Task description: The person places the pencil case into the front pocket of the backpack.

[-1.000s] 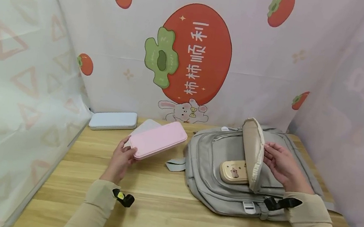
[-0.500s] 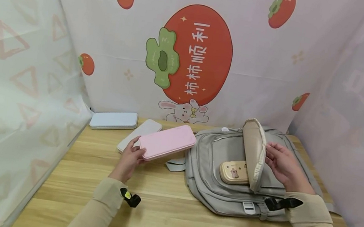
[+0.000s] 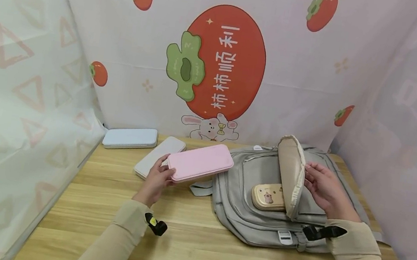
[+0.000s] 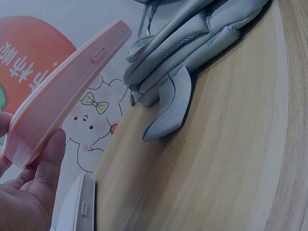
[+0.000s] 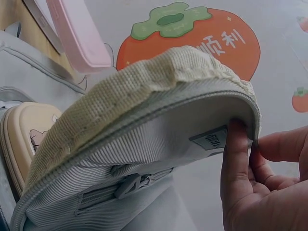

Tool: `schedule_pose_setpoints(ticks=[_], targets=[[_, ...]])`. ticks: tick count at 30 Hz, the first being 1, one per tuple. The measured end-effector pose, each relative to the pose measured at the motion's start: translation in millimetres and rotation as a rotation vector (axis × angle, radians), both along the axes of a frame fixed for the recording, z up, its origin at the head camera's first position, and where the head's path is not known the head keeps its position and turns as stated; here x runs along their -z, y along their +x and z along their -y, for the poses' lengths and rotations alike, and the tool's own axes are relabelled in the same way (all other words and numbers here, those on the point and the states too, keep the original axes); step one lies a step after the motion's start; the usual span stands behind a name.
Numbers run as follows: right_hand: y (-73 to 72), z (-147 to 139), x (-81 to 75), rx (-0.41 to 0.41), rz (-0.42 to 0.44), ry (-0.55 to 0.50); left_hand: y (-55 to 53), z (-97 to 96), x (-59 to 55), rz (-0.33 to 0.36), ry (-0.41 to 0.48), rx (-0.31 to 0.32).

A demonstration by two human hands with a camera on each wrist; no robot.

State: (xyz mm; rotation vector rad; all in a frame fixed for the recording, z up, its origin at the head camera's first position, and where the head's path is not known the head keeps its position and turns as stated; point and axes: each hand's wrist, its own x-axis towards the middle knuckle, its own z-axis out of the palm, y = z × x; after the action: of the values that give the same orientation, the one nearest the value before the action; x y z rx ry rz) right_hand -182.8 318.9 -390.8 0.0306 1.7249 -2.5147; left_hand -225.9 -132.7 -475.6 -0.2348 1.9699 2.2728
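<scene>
My left hand (image 3: 157,181) grips the near left end of a pink pencil case (image 3: 200,162), held tilted above the table. In the left wrist view the thumb and fingers clasp the end of this case (image 4: 67,91), whose side shows a small latch. My right hand (image 3: 324,188) pinches the edge of the pocket flap (image 3: 290,175) of a grey backpack (image 3: 231,195) and holds it lifted. Inside the front pocket lies a yellow case (image 3: 269,196) with a small cartoon figure, partly hidden by the flap.
A light blue case (image 3: 130,137) lies at the back left of the wooden table (image 3: 191,252). Beside it a whitish case (image 3: 157,154) lies at a slant, partly behind the pink one. A grey strap (image 3: 201,188) sticks out from the backpack's left side.
My left hand has carried the pink pencil case to the right, toward the backpack, uncovering more of the whitish case. My right hand and the lifted flap have stayed nearly still.
</scene>
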Motion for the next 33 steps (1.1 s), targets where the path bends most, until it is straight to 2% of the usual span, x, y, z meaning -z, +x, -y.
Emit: schedule_pose_setpoints(ticks=[16,22,33], targets=[[0.3,1,-0.1,0.012,0.005,-0.026,-7.3,-25.1,2.5,0.01,-0.023,0.05],[-0.9,1,0.5,0.02,0.012,-0.023,-10.2,-34.5,5.6,0.006,-0.011,0.062],[-1.4,2,0.2,0.027,0.021,-0.023,-11.2,-48.0,4.7,0.003,0.007,0.08]])
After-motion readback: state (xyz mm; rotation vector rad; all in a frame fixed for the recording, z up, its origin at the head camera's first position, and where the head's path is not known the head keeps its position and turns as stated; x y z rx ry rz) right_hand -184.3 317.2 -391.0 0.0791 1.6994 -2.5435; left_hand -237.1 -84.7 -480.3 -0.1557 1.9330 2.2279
